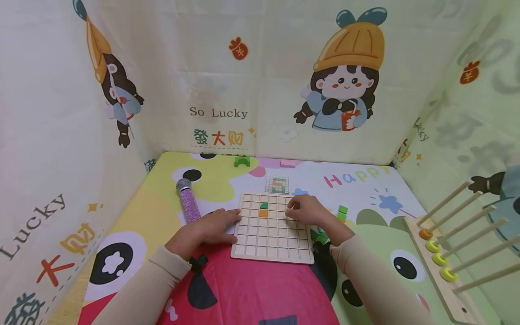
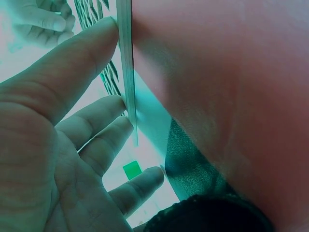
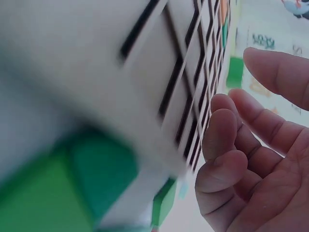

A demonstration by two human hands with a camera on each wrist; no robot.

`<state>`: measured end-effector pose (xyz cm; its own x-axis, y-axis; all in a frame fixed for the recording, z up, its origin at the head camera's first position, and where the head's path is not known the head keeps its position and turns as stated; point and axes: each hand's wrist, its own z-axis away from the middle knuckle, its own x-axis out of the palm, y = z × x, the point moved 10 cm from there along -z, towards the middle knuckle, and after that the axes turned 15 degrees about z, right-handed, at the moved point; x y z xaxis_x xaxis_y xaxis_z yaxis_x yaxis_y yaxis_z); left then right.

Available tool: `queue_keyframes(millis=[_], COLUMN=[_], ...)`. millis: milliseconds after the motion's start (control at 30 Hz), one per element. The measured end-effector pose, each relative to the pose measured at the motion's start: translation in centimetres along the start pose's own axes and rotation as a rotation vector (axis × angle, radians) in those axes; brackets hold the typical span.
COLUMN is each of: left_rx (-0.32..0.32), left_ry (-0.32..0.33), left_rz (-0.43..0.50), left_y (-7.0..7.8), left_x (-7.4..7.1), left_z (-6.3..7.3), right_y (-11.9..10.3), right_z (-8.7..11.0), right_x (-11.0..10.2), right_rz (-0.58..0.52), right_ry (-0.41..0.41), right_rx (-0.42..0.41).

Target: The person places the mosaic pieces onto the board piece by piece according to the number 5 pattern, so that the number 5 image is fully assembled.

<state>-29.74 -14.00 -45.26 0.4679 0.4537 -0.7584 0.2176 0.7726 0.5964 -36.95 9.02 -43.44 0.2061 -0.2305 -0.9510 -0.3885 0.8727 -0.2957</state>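
Left hand (image 1: 213,228), fingers extended, touches the board (image 1: 262,239) at its left edge; right hand (image 1: 305,210), loosely curled and empty, overlies its right side.

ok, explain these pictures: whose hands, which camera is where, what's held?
No robot: these are a person's bare hands. The head camera gives the wide view; a camera on each wrist gives each close-up. The left hand touches the edge of a gridded wooden board; the right hand is over its right part. I see nothing held. On the board sit a green piece and an orange square; around it lie a pattern card, purple microphone and wooden peg rack.
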Motion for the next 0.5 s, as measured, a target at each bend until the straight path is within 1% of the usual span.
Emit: queue_keyframes(millis=[200,300,500], left_rx=[-0.002,0.0,0.021], left_ry=[-0.005,0.0,0.007], left_rz=[-0.002,-0.006,-0.011], left_y=[-0.3,-0.5,-0.2], left_x=[0.2,0.2,0.0], left_z=[-0.2,-0.2,-0.2], right_y=[2.9,4.2,5.8], right_z=[1.0,1.4,2.6], right_x=[-0.5,-0.8,-1.6], right_rz=[0.008,0.005,0.024], right_ry=[0.015,0.026,0.044], right_rx=[0.067,0.085,0.112])
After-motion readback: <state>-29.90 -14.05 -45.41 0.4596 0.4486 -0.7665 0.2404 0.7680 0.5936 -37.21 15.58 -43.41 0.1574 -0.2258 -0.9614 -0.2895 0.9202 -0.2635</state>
